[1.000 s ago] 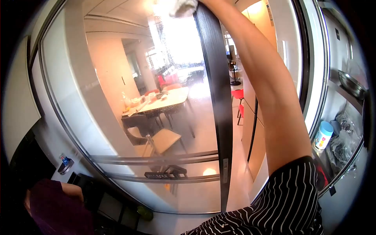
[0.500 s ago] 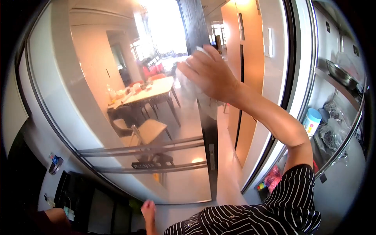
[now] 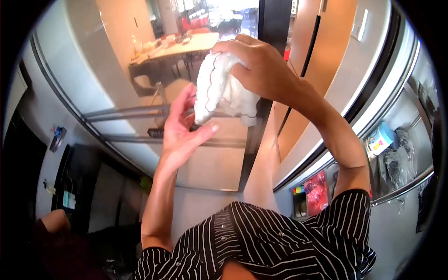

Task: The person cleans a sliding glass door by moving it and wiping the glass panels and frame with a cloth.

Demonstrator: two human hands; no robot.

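The right hand (image 3: 266,70) reaches in from above, its grip closed on a bunched white cloth (image 3: 213,88), fingers over the top and thumb along the near side. The cloth hangs in loose folds in front of the glass door (image 3: 210,168), a dark reddish line of stitching (wavy from the bunching) running down it. Whether it touches the pane I cannot tell. Just below and to the left of it, the left hand (image 3: 179,133) has its grip spread, palm turned toward the cloth, thumb near the lower edge; contact there is unclear. Metal bars (image 3: 130,112) cross the door behind that hand, and a dark frame (image 3: 274,23) edges the glass. Through the pane shows a pale worktop (image 3: 203,43) with small items on it. Off to the right, a blue-lidded tub (image 3: 380,140) stands beside clear plastic bags (image 3: 399,161), with a red packet (image 3: 317,192) lower down. At lower left, another person's arm (image 3: 56,220) shows, partly in shadow.
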